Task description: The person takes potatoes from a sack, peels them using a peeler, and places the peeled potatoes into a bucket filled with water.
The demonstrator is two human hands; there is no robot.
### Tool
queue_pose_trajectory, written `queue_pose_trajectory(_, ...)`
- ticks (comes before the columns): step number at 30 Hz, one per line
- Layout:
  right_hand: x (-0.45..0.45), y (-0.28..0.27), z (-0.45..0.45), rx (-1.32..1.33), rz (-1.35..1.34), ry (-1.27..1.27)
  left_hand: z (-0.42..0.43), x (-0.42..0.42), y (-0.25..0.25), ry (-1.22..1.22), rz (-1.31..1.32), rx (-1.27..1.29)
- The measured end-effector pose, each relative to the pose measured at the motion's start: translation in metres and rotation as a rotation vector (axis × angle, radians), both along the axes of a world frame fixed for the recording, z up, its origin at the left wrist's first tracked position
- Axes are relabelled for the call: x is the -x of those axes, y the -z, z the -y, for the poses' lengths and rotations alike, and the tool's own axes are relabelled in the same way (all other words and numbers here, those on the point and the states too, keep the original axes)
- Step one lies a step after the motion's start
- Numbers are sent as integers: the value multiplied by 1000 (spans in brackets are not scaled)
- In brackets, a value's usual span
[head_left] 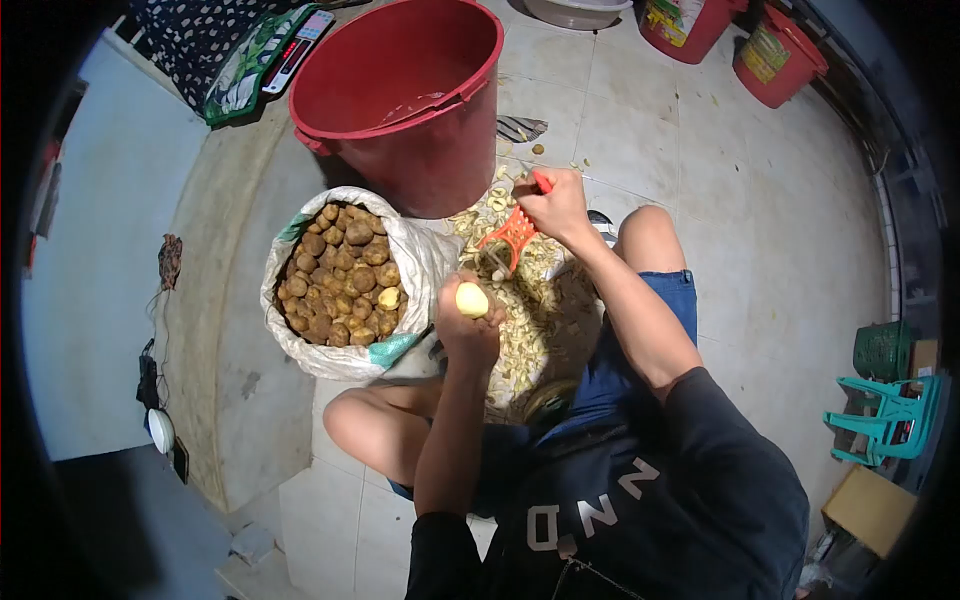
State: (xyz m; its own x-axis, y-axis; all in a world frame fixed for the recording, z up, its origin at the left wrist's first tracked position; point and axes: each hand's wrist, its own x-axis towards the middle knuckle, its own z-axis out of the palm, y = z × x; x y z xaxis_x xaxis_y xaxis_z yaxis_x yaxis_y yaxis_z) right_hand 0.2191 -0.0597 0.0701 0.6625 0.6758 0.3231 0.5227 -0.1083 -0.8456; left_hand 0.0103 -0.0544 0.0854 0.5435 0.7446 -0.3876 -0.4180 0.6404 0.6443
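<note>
My left hand (466,332) is closed around a pale yellow peeled potato (471,299), just right of an open sack. In my right hand (558,208), wrapped round its handle, is an orange-red peeler (512,236). The peeler's head lies a little above and to the right of the potato, apart from it. Brown unpeeled potatoes (340,270) fill the white woven sack (285,340), with one partly peeled among them. Potato peelings (540,330) are strewn over the floor beneath both hands and between my legs.
A large red bucket (440,160) stands behind the sack. Two smaller red buckets (775,60) and a pale basin (578,10) sit farther back. Left is a raised concrete ledge (245,400) with a digital scale (298,50). A teal stool (885,420) is at right.
</note>
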Motion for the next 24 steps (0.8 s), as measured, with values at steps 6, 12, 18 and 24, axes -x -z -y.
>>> queue_pose_trajectory(6, 12, 4, 0, 95, 3, -51, -35, -6, 25, -60, 217, 383)
queue_pose_trajectory(12, 29, -4, 0, 40, 124, -87, -31, -8, 33, -141, -51, 49)
queue_pose_trajectory(18, 14, -5, -4, 32, -110, 56, -16, -15, 24, -193, -102, -32)
queue_pose_trajectory(24, 15, -11, 1, 100, 154, -55, -9, -19, 17, -265, -318, -224)
